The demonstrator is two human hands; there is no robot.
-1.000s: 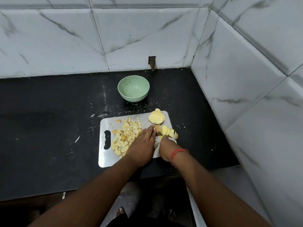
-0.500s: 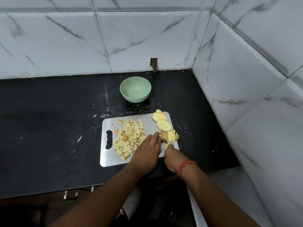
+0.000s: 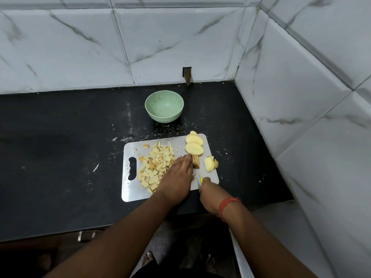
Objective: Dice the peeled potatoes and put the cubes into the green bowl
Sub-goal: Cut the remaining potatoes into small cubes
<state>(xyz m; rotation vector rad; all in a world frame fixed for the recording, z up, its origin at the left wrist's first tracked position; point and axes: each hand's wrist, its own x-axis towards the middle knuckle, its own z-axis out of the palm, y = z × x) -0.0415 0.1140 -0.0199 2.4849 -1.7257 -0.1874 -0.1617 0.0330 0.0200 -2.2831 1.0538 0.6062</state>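
A white cutting board (image 3: pixel 132 193) lies on the black counter. A heap of potato cubes (image 3: pixel 155 167) covers its left half. My left hand (image 3: pixel 177 177) lies flat with straight fingers on a partly sliced potato piece (image 3: pixel 196 161). My right hand (image 3: pixel 206 189) grips a yellow-handled knife (image 3: pixel 198 173), its blade down against that piece. Two potato slices (image 3: pixel 194 148) lie at the board's far right corner, and cut slices (image 3: pixel 210 163) sit right of the blade. The green bowl (image 3: pixel 164 106) stands empty behind the board.
The black counter (image 3: pixel 60 157) stretches far to the left, dusted with white specks. White marble-tiled walls (image 3: pixel 301 117) close the back and right sides. The counter's front edge runs just below the board, with a drawer handle (image 3: pixel 86 236) under it.
The stacked slices at the far corner have spread into two separate slices. Cut pieces now lie apart to the right of the knife. The view has shifted slightly.
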